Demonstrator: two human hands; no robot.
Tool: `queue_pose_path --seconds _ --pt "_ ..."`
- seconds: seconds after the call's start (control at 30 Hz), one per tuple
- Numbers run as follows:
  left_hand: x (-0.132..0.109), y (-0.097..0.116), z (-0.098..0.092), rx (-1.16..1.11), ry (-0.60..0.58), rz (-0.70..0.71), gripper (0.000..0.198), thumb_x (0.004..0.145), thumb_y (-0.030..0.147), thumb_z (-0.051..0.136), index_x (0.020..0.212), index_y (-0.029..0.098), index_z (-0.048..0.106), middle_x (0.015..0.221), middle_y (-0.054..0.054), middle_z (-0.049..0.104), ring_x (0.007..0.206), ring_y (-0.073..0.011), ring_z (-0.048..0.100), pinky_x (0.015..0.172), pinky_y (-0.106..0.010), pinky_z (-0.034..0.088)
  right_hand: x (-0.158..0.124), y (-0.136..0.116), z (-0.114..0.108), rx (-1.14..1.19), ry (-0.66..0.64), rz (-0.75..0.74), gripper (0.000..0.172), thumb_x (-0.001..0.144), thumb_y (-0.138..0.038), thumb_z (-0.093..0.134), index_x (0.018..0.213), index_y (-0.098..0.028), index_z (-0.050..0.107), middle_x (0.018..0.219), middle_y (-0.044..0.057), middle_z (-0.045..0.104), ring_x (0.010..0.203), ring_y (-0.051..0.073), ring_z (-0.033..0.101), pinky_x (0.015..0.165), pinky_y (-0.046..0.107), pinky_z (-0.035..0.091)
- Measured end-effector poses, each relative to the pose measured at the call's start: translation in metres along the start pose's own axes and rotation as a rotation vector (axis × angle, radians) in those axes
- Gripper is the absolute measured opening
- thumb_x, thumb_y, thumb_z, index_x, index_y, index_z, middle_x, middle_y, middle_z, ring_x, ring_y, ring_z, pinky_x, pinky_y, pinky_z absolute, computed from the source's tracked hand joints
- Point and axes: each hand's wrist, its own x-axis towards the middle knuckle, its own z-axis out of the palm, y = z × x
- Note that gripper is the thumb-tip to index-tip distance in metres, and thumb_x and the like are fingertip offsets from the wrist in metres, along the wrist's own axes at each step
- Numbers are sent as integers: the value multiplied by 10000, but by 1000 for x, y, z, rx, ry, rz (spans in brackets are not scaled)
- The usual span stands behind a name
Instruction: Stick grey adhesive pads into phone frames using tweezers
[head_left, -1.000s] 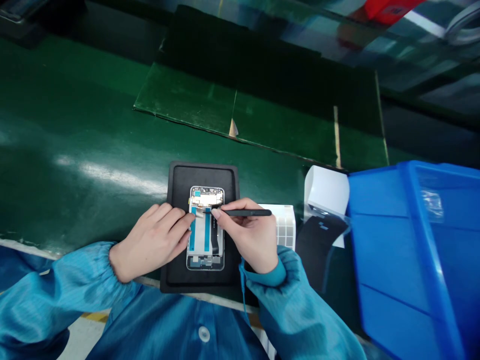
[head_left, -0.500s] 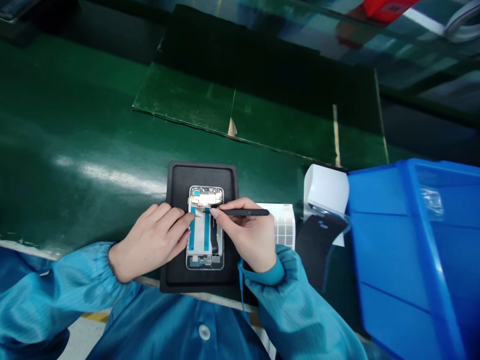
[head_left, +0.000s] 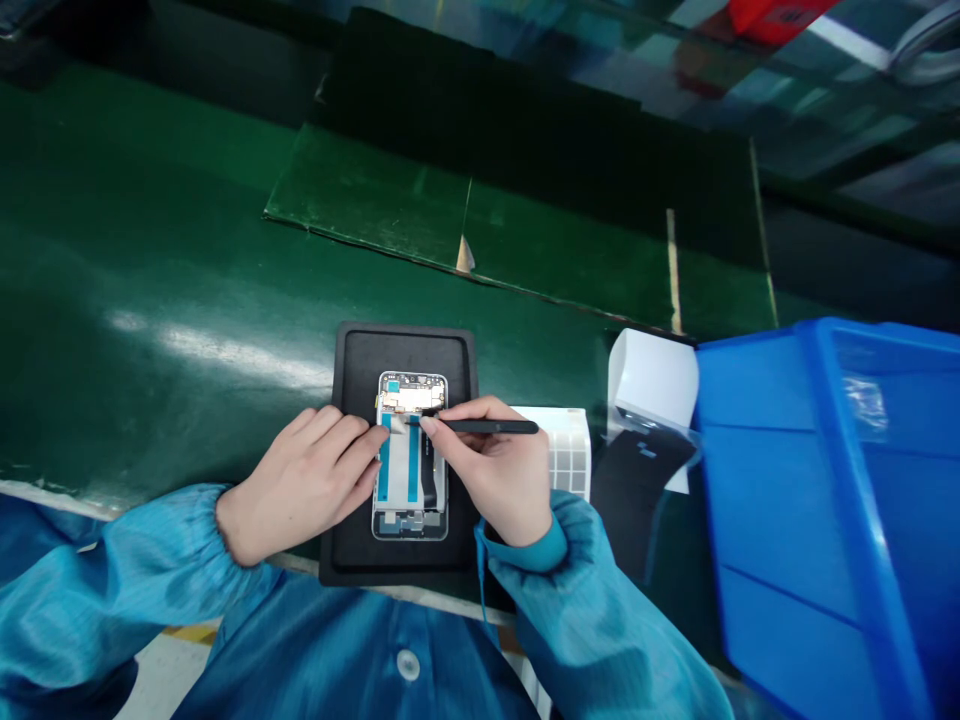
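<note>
A: What's the right hand [head_left: 487, 478] doing?

B: Pinching a black spudger [head_left: 495, 426] like a pen — short grip, tip low at the open phone frame [head_left: 411, 395]; keep it shallow.

A: And the left hand [head_left: 300, 487]?

B: Released, not clenched: fingertips [head_left: 367, 437] press the frame flat (that steadiness matters most). The frame sits on a black mat [head_left: 409, 350] on the green tabletop [head_left: 150, 230], a sheet of white labels [head_left: 568, 452] and a blue plastic bin [head_left: 825, 520] off to the right.
</note>
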Motion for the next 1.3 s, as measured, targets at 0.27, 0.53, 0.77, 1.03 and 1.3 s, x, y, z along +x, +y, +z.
queue_pose_path --seconds 0.27,0.53,0.77,1.03,1.3 --pt "-1 -1 1 -4 7 4 304 959 253 508 1206 95 590 1003 -98 642 843 -227 537 725 -390 466 0 1 1 -10 1 -12 171 765 -310 805 772 -187 686 674 17 717 554 159 681 513 252 572" --pt "0 -1 0 -1 6 10 300 965 251 500 1208 94 580 1014 -97 637 847 -229 536 710 -384 451 -1 2 1 -17 1 -34 152 773 -289 801 784 -187 690 671 6 711 552 146 675 517 237 570" --pt "2 0 -4 9 -53 2 413 995 350 464 1325 108 517 1025 -106 612 871 -239 527 716 -382 432 -2 5 1 -41 8 -27 154 773 -299 799 786 -189 692 677 9 714 553 149 677 519 242 571" --pt "7 4 -6 140 -141 -3 504 997 412 444 1404 119 485 926 -91 565 824 -243 493 684 -382 371 -1 5 1 -44 -1 -25 165 769 -303 802 790 -187 688 669 9 706 556 151 677 515 239 563" --pt "7 7 -7 192 -135 8 498 991 387 462 1401 107 499 891 -77 535 824 -248 486 674 -388 357 -1 5 0 4 -6 -12 183 771 -325 789 800 -187 673 703 23 709 585 164 688 550 258 580"
